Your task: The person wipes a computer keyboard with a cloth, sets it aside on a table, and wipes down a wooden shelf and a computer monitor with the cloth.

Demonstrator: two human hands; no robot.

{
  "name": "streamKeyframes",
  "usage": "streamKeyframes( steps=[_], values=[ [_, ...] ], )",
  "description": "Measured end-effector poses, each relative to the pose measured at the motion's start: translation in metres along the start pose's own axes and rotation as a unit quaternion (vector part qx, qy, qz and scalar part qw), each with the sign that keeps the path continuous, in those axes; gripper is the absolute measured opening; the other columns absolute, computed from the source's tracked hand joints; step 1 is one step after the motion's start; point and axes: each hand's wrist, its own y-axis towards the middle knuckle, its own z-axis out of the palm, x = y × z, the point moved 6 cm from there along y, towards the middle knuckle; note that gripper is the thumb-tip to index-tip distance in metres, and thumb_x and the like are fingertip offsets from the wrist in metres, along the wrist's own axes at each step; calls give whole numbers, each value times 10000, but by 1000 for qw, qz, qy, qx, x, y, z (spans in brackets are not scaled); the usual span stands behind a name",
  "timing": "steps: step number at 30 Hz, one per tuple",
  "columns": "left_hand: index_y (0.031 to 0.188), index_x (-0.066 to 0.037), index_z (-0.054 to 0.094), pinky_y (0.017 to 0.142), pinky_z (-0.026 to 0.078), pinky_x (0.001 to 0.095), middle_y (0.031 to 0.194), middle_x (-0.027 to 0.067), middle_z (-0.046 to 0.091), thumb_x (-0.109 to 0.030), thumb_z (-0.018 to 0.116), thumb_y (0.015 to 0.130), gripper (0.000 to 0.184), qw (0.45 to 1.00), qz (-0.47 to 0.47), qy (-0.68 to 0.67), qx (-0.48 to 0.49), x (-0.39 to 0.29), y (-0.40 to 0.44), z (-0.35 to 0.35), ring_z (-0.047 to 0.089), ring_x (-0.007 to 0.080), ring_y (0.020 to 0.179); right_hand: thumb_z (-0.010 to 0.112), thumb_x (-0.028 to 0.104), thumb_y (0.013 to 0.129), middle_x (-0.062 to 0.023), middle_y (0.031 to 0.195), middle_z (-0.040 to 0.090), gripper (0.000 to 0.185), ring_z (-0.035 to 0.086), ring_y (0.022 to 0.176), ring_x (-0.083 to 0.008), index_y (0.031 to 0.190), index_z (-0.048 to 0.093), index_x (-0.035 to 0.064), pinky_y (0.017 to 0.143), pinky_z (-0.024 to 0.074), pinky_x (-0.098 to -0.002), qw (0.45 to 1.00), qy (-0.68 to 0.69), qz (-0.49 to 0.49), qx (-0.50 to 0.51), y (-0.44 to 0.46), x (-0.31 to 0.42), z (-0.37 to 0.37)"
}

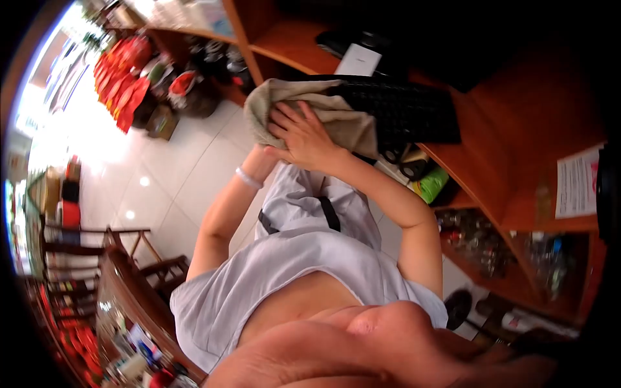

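Note:
A grey-green cloth [352, 119] is draped over the near-left end of a black keyboard [404, 110]. My right hand [304, 136] lies on top of this cloth, fingers stretched out and spread. Lower and to the left, my left hand [262, 160] reaches up beneath the cloth, a pale bracelet [248, 178] round its wrist. Its fingers are hidden under the fabric, so I cannot tell whether they grip the keyboard or the cloth. The keyboard's other end extends over the wooden desk [511, 155].
A white card [359, 61] sits behind the keyboard. Scissors [413, 165] and a green packet [431, 185] are below the desk edge. Glass items fill the lower shelf [498, 271]. Wooden chairs [162, 275] and red decorations [123, 84] stand to the left on the tiled floor [187, 161].

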Motion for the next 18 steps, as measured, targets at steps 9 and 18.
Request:
streamKeyframes(
  steps=[9, 18],
  values=[
    [1177, -45, 463, 813, 492, 375, 1096, 136, 564, -461, 407, 879, 514, 949, -173, 25, -264, 16, 5, -10, 587, 259, 932, 531, 376, 814, -165, 1145, 499, 504, 446, 1064, -334, 1118, 497, -24, 917, 344, -422, 921, -135, 333, -152, -123, -165, -73],
    [1186, -37, 458, 812, 489, 388, 1111, 141, 557, -444, 421, 879, 511, 947, -161, 18, -278, 9, 8, -28, 577, 261, 959, 361, 561, 849, -175, 1228, 443, 649, 434, 1112, -288, 1171, 475, 9, 937, 336, -391, 697, -107, 684, -186, -335, -301, -176]
  ],
)
